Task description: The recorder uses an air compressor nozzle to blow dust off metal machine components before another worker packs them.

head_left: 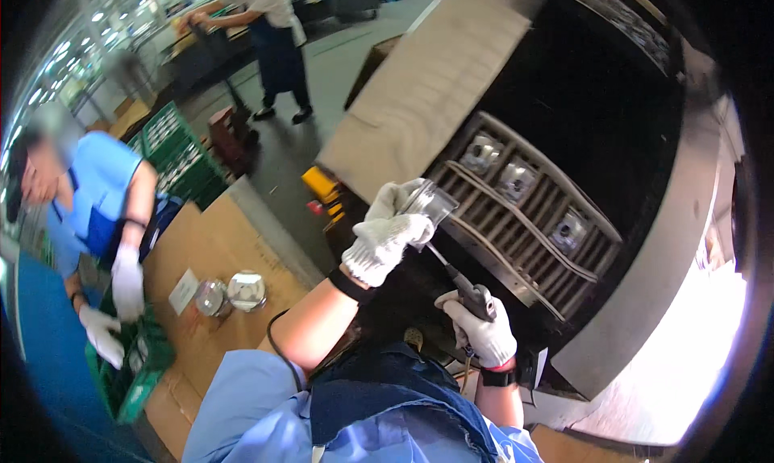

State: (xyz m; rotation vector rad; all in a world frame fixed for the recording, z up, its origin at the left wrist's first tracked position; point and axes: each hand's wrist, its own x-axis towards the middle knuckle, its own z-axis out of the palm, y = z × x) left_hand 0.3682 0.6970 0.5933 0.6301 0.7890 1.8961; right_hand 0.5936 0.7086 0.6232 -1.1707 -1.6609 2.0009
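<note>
My left hand [385,236], in a white knit glove, is wrapped round a shiny piston-like metal part [438,206] and holds it up near the machine's roller rack. My right hand [488,334], gloved too, grips an air blow gun [472,296]. The gun's thin nozzle points up and left, ending just below the metal part; whether it touches cannot be made out. Beyond my hands, three similar metal parts [516,181] lie spaced out on the slatted roller rack [524,249]. Two round metal parts [246,291] stand on the cardboard-covered table to my left.
A metal hood [431,92] and a dark machine opening flank the rack. Left of me is the cardboard-covered table [218,237]. A co-worker's gloved hands [113,318] reach by a green crate [153,382]. Farther off are stacked green crates [173,149] and another person [274,44] beside a cart.
</note>
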